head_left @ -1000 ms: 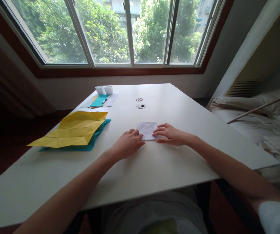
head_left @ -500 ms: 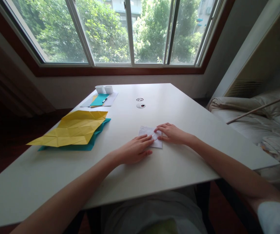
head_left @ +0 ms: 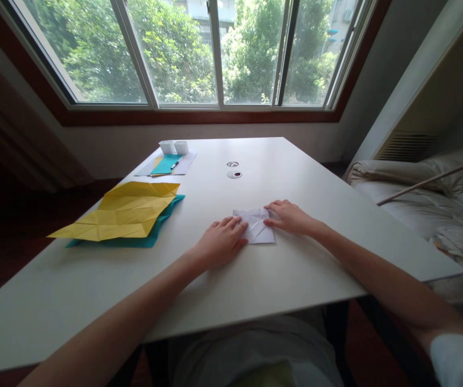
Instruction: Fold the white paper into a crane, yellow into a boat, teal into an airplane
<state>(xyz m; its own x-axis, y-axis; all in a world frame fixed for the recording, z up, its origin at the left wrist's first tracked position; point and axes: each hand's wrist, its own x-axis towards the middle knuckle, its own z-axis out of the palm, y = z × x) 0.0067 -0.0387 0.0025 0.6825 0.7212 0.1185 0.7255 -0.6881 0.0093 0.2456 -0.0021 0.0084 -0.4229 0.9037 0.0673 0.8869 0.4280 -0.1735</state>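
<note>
Left hand (head_left: 219,244): fingers flat, pressing white paper (head_left: 257,228)
Right hand (head_left: 290,216): fingers flat on its 3 o'clock edge
Change: paper turned, creasing continues

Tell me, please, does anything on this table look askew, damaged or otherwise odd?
Nothing stands out. The white paper lies flat under the left hand and right hand; its creases look like folds. The yellow sheet sits skewed over the teal sheet, nothing more.

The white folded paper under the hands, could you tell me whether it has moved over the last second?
Yes. The white folded paper has slid slightly right and toward the person, farther from the two round table holes.
</note>
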